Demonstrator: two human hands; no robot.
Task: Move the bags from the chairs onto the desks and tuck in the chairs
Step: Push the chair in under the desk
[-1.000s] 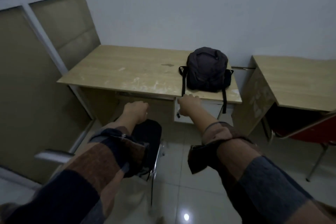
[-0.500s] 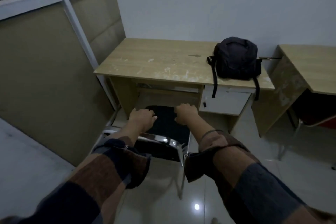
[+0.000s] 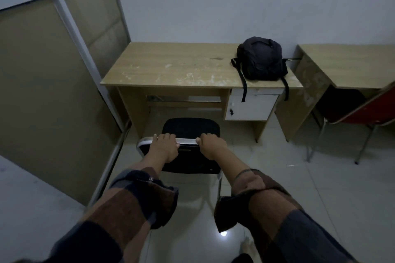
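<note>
A black backpack [image 3: 260, 58] sits on the right end of the wooden desk [image 3: 171, 66], its straps hanging over the front edge. A black chair [image 3: 191, 128] with a chrome frame stands on the floor in front of the desk's knee space, its seat facing the desk. My left hand [image 3: 163, 147] grips the chrome top rail of the backrest on the left. My right hand [image 3: 211, 145] grips the same rail on the right. The chair's seat front lies just short of the desk's front edge.
A second wooden desk [image 3: 352, 66] stands to the right with a red chair [image 3: 367, 113] in front of it. A beige partition wall [image 3: 47, 83] with a metal frame runs along the left. A white drawer unit [image 3: 251, 105] hangs under the first desk's right side.
I have stepped back from the desk and my hands have moved from the seat area to the top rail of the backrest. The chair now stands squarely facing the knee space.
</note>
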